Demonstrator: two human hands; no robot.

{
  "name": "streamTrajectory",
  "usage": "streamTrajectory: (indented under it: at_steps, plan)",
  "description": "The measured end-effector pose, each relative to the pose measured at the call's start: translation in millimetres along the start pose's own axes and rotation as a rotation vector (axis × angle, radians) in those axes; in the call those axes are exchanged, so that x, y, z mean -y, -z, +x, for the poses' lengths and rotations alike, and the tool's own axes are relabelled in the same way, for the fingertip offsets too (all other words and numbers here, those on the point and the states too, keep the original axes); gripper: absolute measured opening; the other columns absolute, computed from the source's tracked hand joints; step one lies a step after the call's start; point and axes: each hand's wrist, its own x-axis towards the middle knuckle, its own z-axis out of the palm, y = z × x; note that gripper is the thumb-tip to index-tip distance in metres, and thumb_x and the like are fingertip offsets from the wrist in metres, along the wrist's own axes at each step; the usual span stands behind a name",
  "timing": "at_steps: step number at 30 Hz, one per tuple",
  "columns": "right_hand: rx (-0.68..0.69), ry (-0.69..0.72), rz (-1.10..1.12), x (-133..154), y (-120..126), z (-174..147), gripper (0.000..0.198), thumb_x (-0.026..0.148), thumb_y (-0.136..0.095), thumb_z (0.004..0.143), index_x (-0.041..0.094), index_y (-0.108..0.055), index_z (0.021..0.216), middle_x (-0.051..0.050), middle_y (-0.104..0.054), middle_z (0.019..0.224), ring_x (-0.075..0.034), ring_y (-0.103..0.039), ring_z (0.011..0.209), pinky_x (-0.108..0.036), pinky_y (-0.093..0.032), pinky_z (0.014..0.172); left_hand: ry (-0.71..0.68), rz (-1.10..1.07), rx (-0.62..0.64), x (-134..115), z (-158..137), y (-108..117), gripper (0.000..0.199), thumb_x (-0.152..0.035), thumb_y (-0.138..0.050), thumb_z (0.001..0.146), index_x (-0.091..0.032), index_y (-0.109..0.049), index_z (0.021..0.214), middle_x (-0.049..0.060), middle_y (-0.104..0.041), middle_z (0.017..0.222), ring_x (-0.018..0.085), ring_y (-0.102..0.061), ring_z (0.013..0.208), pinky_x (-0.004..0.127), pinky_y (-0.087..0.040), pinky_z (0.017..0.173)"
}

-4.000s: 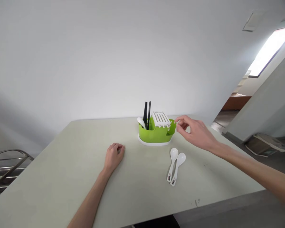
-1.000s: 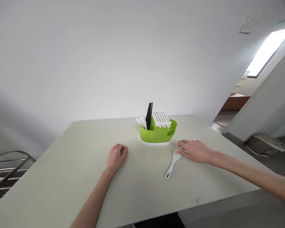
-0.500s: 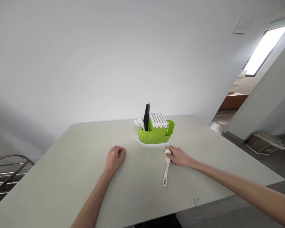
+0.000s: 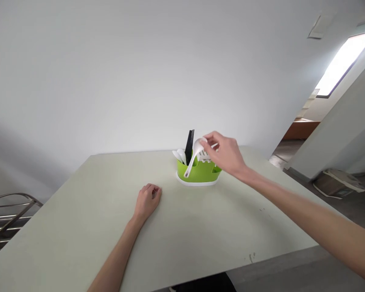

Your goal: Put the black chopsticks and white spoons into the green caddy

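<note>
My right hand [image 4: 226,156] pinches a white spoon [image 4: 193,157] by its bowl, handle slanting down in front of the green cutlery holder [image 4: 197,172], where two spoons [image 4: 179,155] and black chopsticks [image 4: 190,147] stand. My left hand [image 4: 147,201] rests loosely curled on the table [image 4: 79,219].

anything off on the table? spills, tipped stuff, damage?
Nothing stands out. The green caddy stands upright on the table, with black chopsticks and white spoons upright in it. The right hand holds a white spoon over it; the left hand rests loosely curled. A few small dark marks near the table's front edge.
</note>
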Motion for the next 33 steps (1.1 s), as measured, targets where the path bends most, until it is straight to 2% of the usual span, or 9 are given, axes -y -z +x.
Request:
streamTrajectory:
  at_steps: [2, 4, 8, 14, 24, 33]
  plan:
    - [-0.099, 0.062, -0.068, -0.1, 0.1, 14.4, 0.025, 0.044, -0.053, 0.104, 0.024, -0.068, 0.105, -0.004, -0.08, 0.101, -0.02, -0.072, 0.078, -0.033, -0.05, 0.076, -0.001, -0.002, -0.002, -0.7, -0.8, 0.2, 0.028, -0.039, -0.049, 0.097, -0.023, -0.065, 0.081, 0.008, -0.07, 0.09, 0.024, -0.063, 0.084, 0.039, -0.049, 0.079]
    - [-0.138, 0.128, -0.159, -3.8, -6.2, 21.5, 0.025, 0.041, -0.05, 0.106, 0.024, -0.068, 0.107, -0.004, -0.08, 0.103, -0.02, -0.071, 0.079, -0.032, -0.048, 0.075, -0.003, -0.008, -0.004, -1.1, -1.6, 0.3, 0.027, -0.039, -0.049, 0.097, -0.023, -0.064, 0.082, 0.008, -0.07, 0.09, 0.024, -0.062, 0.084, 0.039, -0.049, 0.079]
    - [-0.12, 0.318, -0.344, -15.4, -30.5, 19.3, 0.025, 0.033, -0.048, 0.107, 0.022, -0.07, 0.106, -0.005, -0.079, 0.093, -0.022, -0.069, 0.083, -0.032, -0.041, 0.072, 0.003, -0.021, 0.0, -0.3, -2.8, 0.8, 0.028, -0.039, -0.048, 0.098, -0.023, -0.064, 0.082, 0.008, -0.07, 0.091, 0.024, -0.062, 0.084, 0.039, -0.049, 0.078]
    - [-0.078, 0.531, -0.453, -35.1, -61.0, 7.9, 0.026, 0.024, -0.048, 0.107, 0.018, -0.071, 0.096, -0.007, -0.078, 0.085, -0.023, -0.067, 0.082, -0.036, -0.04, 0.083, -0.001, -0.001, 0.007, -0.1, -2.5, 0.0, 0.028, -0.039, -0.049, 0.098, -0.022, -0.065, 0.082, 0.008, -0.07, 0.09, 0.024, -0.062, 0.083, 0.039, -0.048, 0.079]
    - [-0.017, 0.655, -0.55, -47.8, -82.8, -1.0, 0.024, 0.017, -0.049, 0.105, 0.019, -0.071, 0.094, -0.009, -0.077, 0.084, -0.026, -0.063, 0.094, -0.044, -0.035, 0.102, -0.011, 0.001, 0.02, -0.8, 0.4, -1.8, 0.028, -0.038, -0.049, 0.098, -0.022, -0.067, 0.084, 0.008, -0.071, 0.09, 0.024, -0.065, 0.084, 0.038, -0.049, 0.078]
    - [0.031, 0.676, -0.564, -44.4, -90.6, -5.5, 0.022, 0.02, -0.051, 0.103, 0.018, -0.071, 0.094, -0.009, -0.074, 0.081, -0.028, -0.061, 0.095, -0.048, -0.036, 0.106, 0.003, 0.001, 0.025, -1.5, -0.9, 0.0, 0.03, -0.04, -0.048, 0.099, -0.022, -0.067, 0.085, 0.008, -0.07, 0.089, 0.024, -0.063, 0.084, 0.039, -0.05, 0.078]
